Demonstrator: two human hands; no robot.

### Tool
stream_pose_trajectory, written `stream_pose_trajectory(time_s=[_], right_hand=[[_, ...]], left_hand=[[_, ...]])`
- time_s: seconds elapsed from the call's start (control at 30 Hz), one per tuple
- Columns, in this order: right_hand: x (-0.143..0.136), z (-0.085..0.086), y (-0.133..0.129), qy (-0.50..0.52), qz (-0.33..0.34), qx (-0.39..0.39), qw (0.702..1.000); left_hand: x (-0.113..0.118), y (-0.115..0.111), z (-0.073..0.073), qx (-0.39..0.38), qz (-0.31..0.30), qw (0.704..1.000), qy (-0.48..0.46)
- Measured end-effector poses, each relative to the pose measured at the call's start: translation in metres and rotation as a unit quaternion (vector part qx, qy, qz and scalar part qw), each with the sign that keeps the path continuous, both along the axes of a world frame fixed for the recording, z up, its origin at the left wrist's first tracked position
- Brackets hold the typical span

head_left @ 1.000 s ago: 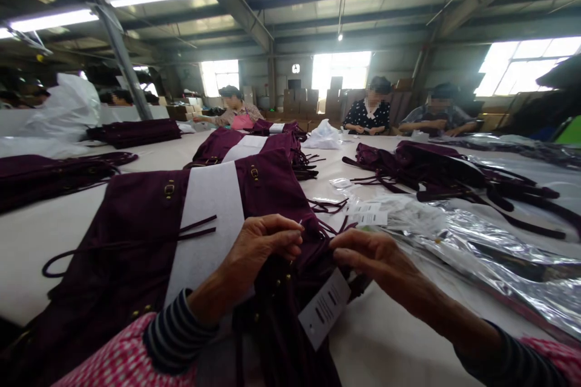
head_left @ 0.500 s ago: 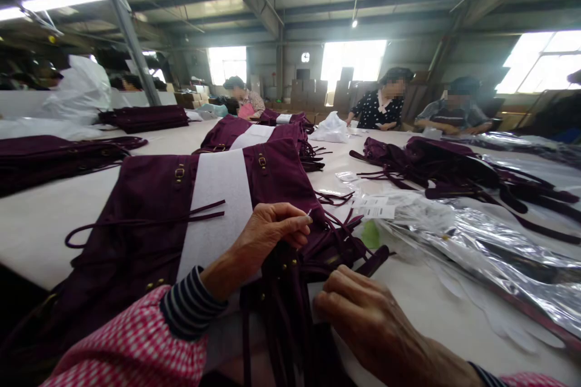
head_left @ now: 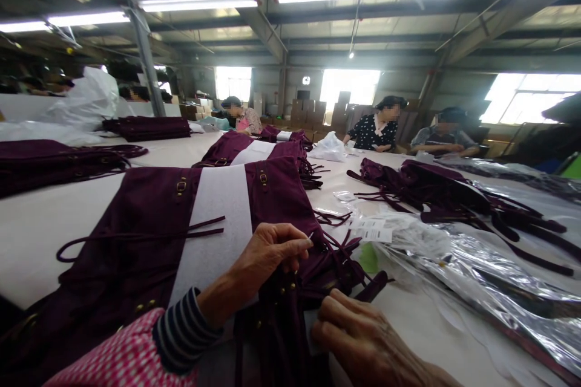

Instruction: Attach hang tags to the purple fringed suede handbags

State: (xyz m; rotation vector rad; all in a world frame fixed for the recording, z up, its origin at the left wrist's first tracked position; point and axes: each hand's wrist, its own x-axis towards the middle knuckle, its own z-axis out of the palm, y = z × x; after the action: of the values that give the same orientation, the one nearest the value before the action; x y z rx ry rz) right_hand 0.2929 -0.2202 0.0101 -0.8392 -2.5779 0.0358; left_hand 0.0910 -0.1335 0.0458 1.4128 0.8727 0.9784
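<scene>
My left hand [head_left: 267, 254] is closed in a pinch above a dark purple bag [head_left: 140, 211], with a tiny pale tip showing at thumb and forefinger. What it pinches is too small to name. Lower right, my right hand [head_left: 367, 335] has its fingers curled at the bag's strap side, against a pale flat piece [head_left: 312, 331]; the fingertips are hidden. Around the bag's middle lies a white paper band [head_left: 220, 205]. Brass buckles [head_left: 181, 186] and thin cords [head_left: 204, 227] show on the bag. Between my hands hang dark straps with brass studs [head_left: 284, 290].
More banded purple bags [head_left: 245, 151] lie behind. Purple bags with loose straps [head_left: 417, 184] and clear plastic bags [head_left: 458, 260] cover the table's right side. A stack of purple bags [head_left: 59, 163] is at left. Co-workers [head_left: 379, 130] are across the white table [head_left: 86, 205].
The view has tilted upward, so the table and hands sit lower in the picture. Both hands keep nearly the same pose, closed beside the bag.
</scene>
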Motion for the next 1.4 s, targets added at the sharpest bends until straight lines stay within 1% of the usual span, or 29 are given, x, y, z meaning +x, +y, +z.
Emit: stream_pose_trajectory(time_s=[0.17, 0.27, 0.33, 0.5, 0.53, 0.57, 0.6, 0.63, 0.67, 0.7, 0.73, 0.8, 0.83, 0.87, 0.93, 1.07, 1.2, 1.3, 1.4], right_hand=[[-0.003, 0.003, 0.002, -0.031, 0.032, 0.040, 0.998], [-0.001, 0.002, 0.006, -0.012, 0.012, 0.019, 1.000], [0.002, -0.001, 0.008, 0.000, 0.000, -0.002, 1.000], [0.001, -0.013, 0.011, 0.014, 0.029, 0.035, 0.999], [0.001, -0.015, 0.013, 0.027, 0.025, 0.028, 0.999], [0.000, -0.015, 0.016, 0.051, 0.009, 0.004, 0.999], [-0.001, -0.015, 0.020, 0.086, -0.018, -0.037, 0.995], [-0.001, -0.013, 0.026, 0.129, -0.055, -0.091, 0.986], [-0.001, -0.010, 0.032, 0.177, -0.093, -0.156, 0.967], [-0.001, -0.006, 0.038, 0.231, -0.123, -0.221, 0.940], [-0.001, -0.002, 0.045, 0.288, -0.140, -0.276, 0.906], [-0.001, 0.008, 0.056, 0.388, -0.141, -0.361, 0.836], [-0.002, 0.012, 0.060, 0.423, -0.136, -0.391, 0.806], [-0.003, 0.015, 0.063, 0.446, -0.132, -0.412, 0.783], [-0.005, 0.019, 0.066, 0.473, -0.125, -0.440, 0.753], [-0.010, 0.016, 0.067, 0.507, -0.094, -0.478, 0.711], [-0.011, 0.012, 0.069, 0.522, -0.084, -0.500, 0.686], [-0.011, 0.011, 0.070, 0.530, -0.077, -0.505, 0.677], [-0.012, 0.009, 0.071, 0.519, -0.075, -0.507, 0.685]], left_hand=[[0.000, 0.001, -0.001, 0.009, 0.001, 1.000, 0.010], [-0.001, 0.001, -0.003, 0.014, -0.003, 1.000, 0.018], [-0.001, 0.000, -0.003, 0.018, -0.006, 0.999, 0.028], [0.001, -0.005, -0.001, 0.034, -0.006, 0.998, 0.051], [0.001, -0.006, -0.001, 0.042, -0.002, 0.997, 0.057], [0.002, -0.007, -0.001, 0.052, 0.004, 0.997, 0.063], [0.002, -0.008, -0.002, 0.062, 0.009, 0.996, 0.069], [0.002, -0.008, -0.002, 0.071, 0.013, 0.995, 0.075], [0.002, -0.009, -0.002, 0.080, 0.017, 0.993, 0.083], [0.002, -0.009, -0.002, 0.088, 0.019, 0.992, 0.092], [0.002, -0.009, -0.001, 0.093, 0.019, 0.990, 0.101], [0.001, -0.009, 0.001, 0.101, 0.021, 0.988, 0.115], [0.000, -0.010, 0.001, 0.104, 0.023, 0.987, 0.120], [0.000, -0.010, 0.002, 0.107, 0.025, 0.986, 0.124], [-0.001, -0.010, 0.002, 0.111, 0.029, 0.985, 0.131], [-0.002, -0.009, 0.001, 0.115, 0.027, 0.982, 0.150], [-0.002, -0.009, 0.000, 0.120, 0.019, 0.981, 0.154], [-0.002, -0.008, -0.001, 0.119, 0.015, 0.981, 0.151], [-0.002, -0.008, -0.001, 0.124, 0.019, 0.980, 0.155]])
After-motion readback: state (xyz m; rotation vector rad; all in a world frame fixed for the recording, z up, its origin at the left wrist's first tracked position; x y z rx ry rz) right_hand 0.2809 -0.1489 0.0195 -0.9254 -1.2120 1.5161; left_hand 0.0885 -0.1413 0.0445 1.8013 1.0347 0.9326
